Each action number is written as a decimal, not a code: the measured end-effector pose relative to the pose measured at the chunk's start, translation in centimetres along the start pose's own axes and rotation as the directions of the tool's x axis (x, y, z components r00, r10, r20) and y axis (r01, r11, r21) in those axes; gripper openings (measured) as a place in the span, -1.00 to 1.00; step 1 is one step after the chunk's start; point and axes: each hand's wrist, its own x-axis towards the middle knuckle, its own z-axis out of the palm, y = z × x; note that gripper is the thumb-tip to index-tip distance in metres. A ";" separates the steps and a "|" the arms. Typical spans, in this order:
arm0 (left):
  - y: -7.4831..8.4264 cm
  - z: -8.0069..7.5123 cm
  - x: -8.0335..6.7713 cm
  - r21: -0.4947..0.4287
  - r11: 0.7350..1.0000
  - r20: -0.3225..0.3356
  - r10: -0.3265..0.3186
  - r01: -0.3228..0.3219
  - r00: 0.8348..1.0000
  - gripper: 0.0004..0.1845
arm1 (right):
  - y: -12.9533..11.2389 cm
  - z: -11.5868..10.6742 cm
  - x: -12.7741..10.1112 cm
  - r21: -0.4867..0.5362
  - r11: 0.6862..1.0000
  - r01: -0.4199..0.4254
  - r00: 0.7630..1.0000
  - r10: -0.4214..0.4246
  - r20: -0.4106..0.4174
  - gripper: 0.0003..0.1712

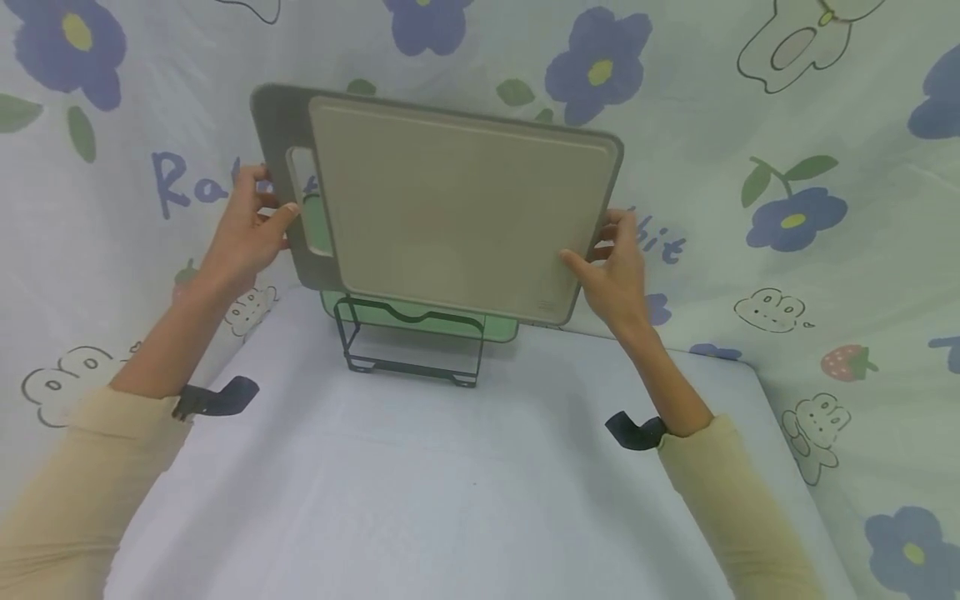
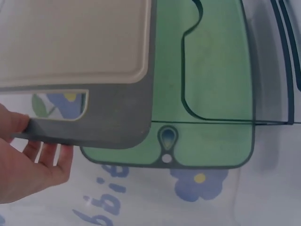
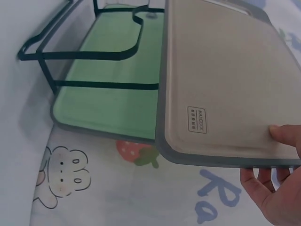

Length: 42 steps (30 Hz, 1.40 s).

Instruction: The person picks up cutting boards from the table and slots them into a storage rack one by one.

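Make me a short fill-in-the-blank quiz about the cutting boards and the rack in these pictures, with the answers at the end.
1. The beige cutting board is held by ____ hands, the left hand and the right hand.
2. The board standing in the black wire rack is ____ in colour.
3. The beige board's border and handle are ____.
Missing words: two; green; grey.

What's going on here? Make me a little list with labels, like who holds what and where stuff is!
Held thing: beige rectangular plastic cutting board with grey rim and handle slot, lifted off the table and tilted
Left hand: grips the handle-slot end
Right hand: pinches the opposite edge
Behind and below: green plastic cutting board standing in a dark wire rack
Surface: white table
Backdrop: pale cloth with purple flowers and rabbits
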 end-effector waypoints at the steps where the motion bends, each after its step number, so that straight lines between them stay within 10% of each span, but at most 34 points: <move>1: -0.2 0.0 0.2 -0.003 1.000 -0.001 -0.003 0.003 1.000 -0.47 | 0.1 0.2 0.1 0.003 1.000 0.004 1.000 -0.004 -0.002 -0.34; 42: -7.6 1.5 2.6 -0.082 0.993 -0.009 -0.089 0.088 0.996 -0.47 | 4.7 5.2 -0.1 0.051 0.999 -0.012 0.997 0.008 0.073 -0.48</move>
